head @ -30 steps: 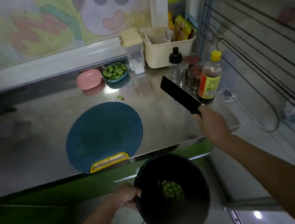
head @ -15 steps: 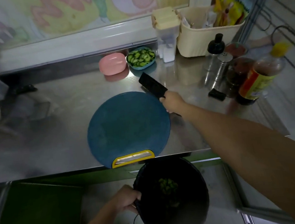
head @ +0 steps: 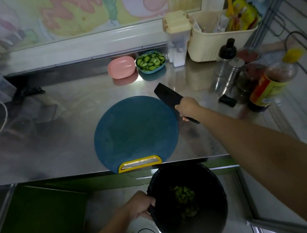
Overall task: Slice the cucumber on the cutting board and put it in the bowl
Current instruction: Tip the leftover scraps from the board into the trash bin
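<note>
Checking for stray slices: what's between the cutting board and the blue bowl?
Head view: only bare countertop between cutting board and blue bowl; knife just to the right.

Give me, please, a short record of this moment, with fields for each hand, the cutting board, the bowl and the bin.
left hand: grips the rim of the black bin, held below the edge of the counter
right hand: holds the knife by its handle, blade beside the board's far right edge
cutting board: blue, round, no cucumber on it
bowl: blue, at the back of the counter, filled with cucumber slices
bin contents: green scraps
pink dish: just left of the bowl
</note>
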A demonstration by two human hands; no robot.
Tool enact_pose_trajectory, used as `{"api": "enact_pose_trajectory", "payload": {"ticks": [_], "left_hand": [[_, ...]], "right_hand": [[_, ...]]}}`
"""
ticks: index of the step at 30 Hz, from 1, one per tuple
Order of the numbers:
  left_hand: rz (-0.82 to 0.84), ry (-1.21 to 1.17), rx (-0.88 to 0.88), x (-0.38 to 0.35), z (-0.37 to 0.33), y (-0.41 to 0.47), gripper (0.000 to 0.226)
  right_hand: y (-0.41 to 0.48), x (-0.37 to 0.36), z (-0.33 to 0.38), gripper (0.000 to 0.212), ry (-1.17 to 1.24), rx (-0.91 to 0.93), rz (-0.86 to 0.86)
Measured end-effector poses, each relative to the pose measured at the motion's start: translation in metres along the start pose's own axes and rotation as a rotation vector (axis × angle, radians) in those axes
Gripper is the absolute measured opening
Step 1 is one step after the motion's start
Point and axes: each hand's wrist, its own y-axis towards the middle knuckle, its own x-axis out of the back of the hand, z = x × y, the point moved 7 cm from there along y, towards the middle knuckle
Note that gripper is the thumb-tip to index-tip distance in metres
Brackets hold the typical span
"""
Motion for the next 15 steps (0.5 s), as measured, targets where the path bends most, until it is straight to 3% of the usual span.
{"api": "enact_pose_trajectory", "payload": {"ticks": [7,12,15], "left_hand": [[0.019,-0.011,-0.026,-0.016,-0.013,-0.005,0.012],[0.038,0.025,-0.038,-0.028,-0.014,-0.007,0.027],[0.02,0.033,-0.041,-0.034,-0.014,-0.009,0.021]], "right_hand": [[-0.05,0.032,-0.051,0.013,0.093,-0.146,0.081],[-0.088,0.067,-0.096,0.024,-0.033,-0.095,0.085],[-0.114,0.084,-0.115,0.027,-0.239,-0.076,0.067]]}}
